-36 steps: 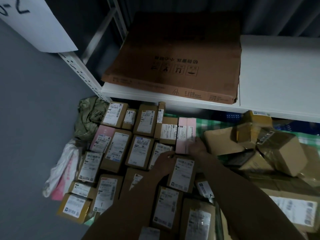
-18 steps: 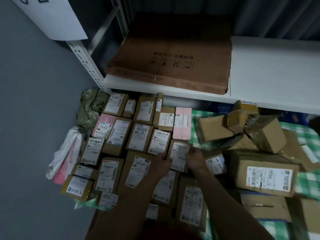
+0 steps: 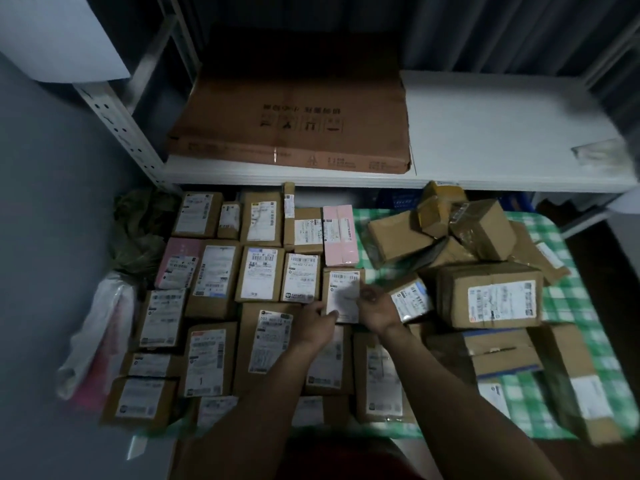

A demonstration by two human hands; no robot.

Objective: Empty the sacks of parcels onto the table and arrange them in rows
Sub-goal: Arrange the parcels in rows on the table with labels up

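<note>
Moved since one second earlier: the small parcel (image 3: 343, 294), then held over the nearer rows, now lies label up at the right end of the second row from the table's far edge. It lies just on the near side of the pink box (image 3: 339, 237) and just beside the labelled parcel on its left.

Rows of parcels (image 3: 214, 282) cover the left half of the table (image 3: 568, 306), which carries a green checked cloth. Most are brown boxes with white labels facing up, and they are set edge to edge.

A loose heap of parcels (image 3: 460, 230) fills the right half, tilted and overlapping. A large parcel (image 3: 488, 296) lies at its near side. A tilted parcel (image 3: 412, 299) lies between the small parcel and the large one, close against the right hand (image 3: 375, 306).

A green sack (image 3: 138, 233) lies crumpled at the table's far left corner, and a white plastic bag (image 3: 97, 327) hangs along the left edge. Beyond the far edge, a white shelf (image 3: 502, 133) carries a flat cardboard carton (image 3: 294, 123).

The left hand (image 3: 317, 323) holds the small parcel's near left corner, its fingers bent onto the label. The right hand's fingers are curled against the parcel's right edge. Both grip the parcel, though blur hides the fingertips.
</note>
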